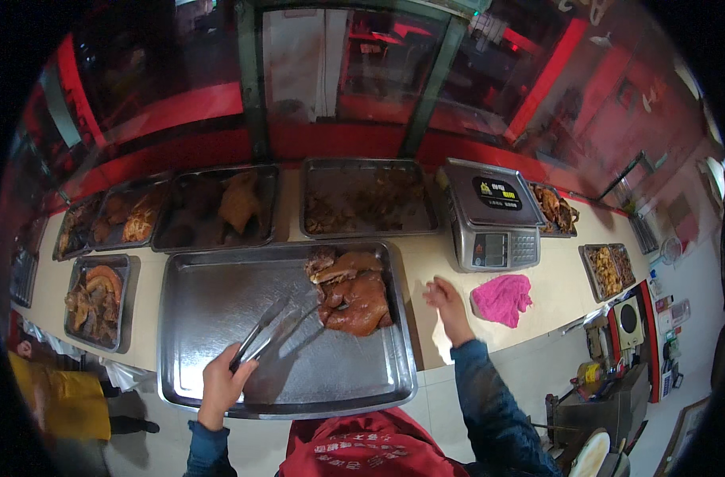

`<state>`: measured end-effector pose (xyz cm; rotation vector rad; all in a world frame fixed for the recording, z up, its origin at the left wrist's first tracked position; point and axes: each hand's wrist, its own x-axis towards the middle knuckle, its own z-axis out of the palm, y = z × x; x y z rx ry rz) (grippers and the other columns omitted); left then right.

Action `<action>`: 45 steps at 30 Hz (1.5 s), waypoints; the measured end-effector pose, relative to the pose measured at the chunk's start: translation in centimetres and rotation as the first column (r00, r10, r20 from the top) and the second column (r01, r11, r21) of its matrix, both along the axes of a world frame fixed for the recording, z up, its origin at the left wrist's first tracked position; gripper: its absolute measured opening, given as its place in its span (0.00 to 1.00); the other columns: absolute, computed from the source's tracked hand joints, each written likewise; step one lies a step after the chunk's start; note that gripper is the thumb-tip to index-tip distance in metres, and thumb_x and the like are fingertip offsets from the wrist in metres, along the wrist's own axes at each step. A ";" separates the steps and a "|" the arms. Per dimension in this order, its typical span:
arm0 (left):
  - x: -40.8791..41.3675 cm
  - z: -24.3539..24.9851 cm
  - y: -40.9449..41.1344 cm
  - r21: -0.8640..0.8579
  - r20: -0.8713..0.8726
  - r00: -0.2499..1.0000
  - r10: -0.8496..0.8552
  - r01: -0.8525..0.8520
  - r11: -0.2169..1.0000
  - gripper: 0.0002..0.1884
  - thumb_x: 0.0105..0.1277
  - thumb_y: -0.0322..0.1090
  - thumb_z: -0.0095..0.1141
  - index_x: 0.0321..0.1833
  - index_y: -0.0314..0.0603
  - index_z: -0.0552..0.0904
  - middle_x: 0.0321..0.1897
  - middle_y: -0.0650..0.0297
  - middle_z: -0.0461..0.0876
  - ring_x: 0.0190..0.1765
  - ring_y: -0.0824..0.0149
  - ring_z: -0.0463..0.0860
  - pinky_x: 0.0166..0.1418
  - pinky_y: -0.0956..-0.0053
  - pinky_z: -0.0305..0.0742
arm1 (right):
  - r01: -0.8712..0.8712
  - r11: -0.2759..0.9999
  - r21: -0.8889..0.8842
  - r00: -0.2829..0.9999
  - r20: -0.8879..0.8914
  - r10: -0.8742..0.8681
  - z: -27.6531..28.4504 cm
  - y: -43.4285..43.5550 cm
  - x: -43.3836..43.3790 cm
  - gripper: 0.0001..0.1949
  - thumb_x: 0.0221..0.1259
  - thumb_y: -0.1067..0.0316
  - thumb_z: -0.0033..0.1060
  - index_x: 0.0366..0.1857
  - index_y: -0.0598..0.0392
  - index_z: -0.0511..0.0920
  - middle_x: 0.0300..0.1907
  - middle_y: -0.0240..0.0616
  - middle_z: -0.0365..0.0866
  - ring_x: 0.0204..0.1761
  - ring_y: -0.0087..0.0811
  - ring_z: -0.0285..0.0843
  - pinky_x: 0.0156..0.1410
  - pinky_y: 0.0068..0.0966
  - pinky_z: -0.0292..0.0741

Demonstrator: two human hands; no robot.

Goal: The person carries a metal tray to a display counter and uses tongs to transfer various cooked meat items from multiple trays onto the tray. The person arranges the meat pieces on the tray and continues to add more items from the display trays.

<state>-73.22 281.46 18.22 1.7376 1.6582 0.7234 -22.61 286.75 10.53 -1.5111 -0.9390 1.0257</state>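
Note:
My left hand [224, 378] grips metal tongs [261, 331] over the near left part of a large, shallow metal tray [219, 298]. The tips of the tongs are apart with nothing between them. Glossy brown cooked meat [356, 298] lies in pieces along the tray's right side, apart from the tongs. My right hand [447, 309] holds nothing. Its fingers are loosely bent over the pale counter, between the tray's right rim and a crumpled pink cloth [502, 300].
Behind the large tray are a metal tray of dark food pieces [332, 220] and a tray with a cooked bird [240, 203]. A digital scale [493, 214] stands back right. Smaller food trays [94, 304] flank both sides. A person in yellow [70, 393] is at lower left.

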 end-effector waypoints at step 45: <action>4.6 5.5 -6.6 0.324 -0.504 0.859 0.089 0.093 0.942 0.23 0.61 0.47 0.73 0.53 0.39 0.84 0.28 0.55 0.85 0.29 0.54 0.87 0.31 0.65 0.80 | -0.184 0.981 -0.067 0.754 -0.650 0.097 7.4 -11.3 -10.7 0.23 0.64 0.79 0.47 0.64 0.61 0.72 0.60 0.48 0.81 0.58 0.50 0.83 0.62 0.52 0.83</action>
